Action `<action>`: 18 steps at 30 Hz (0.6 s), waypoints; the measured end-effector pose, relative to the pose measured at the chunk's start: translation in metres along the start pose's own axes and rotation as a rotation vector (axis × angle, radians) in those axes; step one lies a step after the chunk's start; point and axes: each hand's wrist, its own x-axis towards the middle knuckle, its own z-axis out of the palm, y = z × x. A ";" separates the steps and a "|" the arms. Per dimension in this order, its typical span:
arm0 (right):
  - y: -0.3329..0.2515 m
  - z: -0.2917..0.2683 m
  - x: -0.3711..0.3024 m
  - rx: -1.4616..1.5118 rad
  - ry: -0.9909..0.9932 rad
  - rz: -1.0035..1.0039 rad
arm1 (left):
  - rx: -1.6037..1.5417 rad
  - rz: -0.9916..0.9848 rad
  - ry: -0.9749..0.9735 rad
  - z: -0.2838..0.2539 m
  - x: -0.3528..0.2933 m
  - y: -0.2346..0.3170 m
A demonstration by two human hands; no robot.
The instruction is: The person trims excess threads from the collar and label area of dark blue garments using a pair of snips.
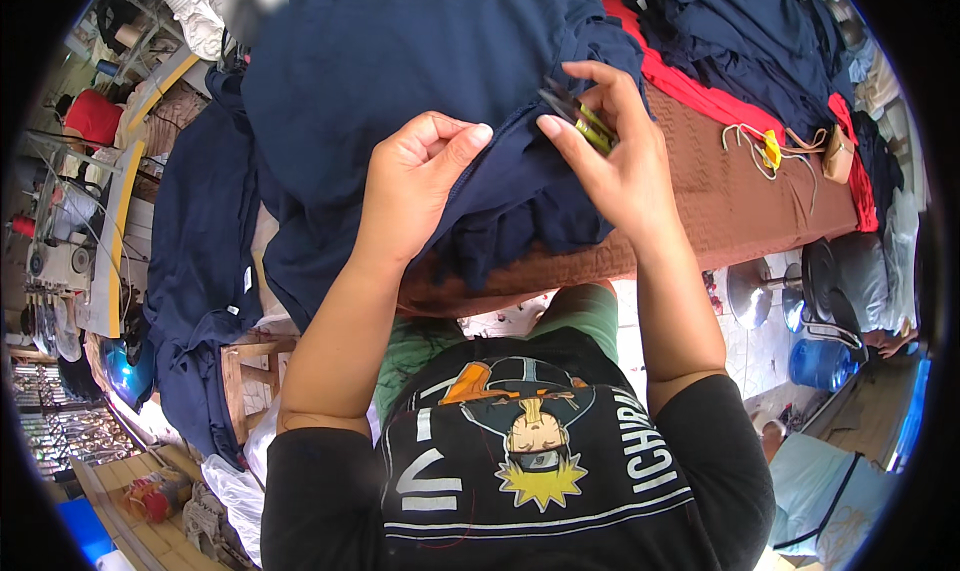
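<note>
A large dark navy cloth garment lies spread over the table before me and hangs over its near edge. My left hand is closed, thumb and forefinger pinching a seam of the navy garment. In my right hand is a small pair of thread snips, yellow-green with dark blades. The blades point up and left, close beside the seam; whether they touch it I cannot tell. My right thumb and fingers are bent around the snips.
A brown cloth covers the table. More navy garments and a red strip lie at the far right, near a cord with a yellow piece. Sewing machines stand at left; a blue water jug sits at right.
</note>
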 end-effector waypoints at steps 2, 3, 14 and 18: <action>0.000 0.003 -0.015 0.085 0.078 -0.148 | -0.179 -0.031 -0.005 0.003 -0.003 -0.001; -0.012 -0.005 -0.019 0.008 -0.003 -0.196 | -0.189 -0.048 -0.010 0.004 -0.004 0.000; -0.011 0.004 -0.024 -0.075 0.038 -0.392 | 0.326 0.121 -0.294 -0.007 -0.023 0.025; 0.014 -0.026 -0.018 0.148 0.239 -0.235 | 1.094 0.394 -0.636 -0.014 -0.043 0.085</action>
